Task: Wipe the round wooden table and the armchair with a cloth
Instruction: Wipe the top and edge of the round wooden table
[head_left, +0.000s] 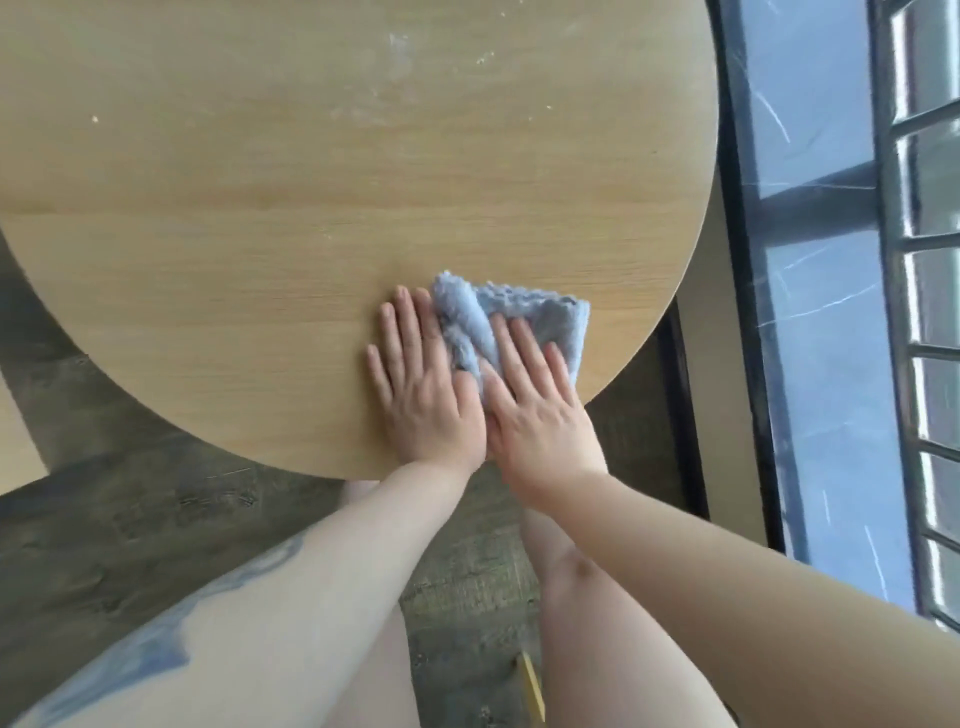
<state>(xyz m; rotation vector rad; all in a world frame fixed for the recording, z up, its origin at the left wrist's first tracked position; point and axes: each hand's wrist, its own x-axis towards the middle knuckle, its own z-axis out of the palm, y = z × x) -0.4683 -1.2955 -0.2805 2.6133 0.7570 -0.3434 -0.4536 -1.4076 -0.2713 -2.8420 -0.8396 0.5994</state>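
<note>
The round wooden table (291, 208) fills the upper part of the head view, with pale smudges and specks near its far side. A crumpled light blue cloth (519, 317) lies near the table's near right edge. My left hand (421, 384) lies flat with straight fingers, its inner side on the cloth's left part. My right hand (535, 405) presses flat on the cloth, fingers straight and pointing away from me. The two hands touch side by side. No armchair is in view.
Dark grey floor (156, 519) shows below the table, and my bare legs stand on it. At the right runs a dark marble sill (821, 312) beside a window with metal bars (930, 260). A yellowish strip (532, 686) lies on the floor between my legs.
</note>
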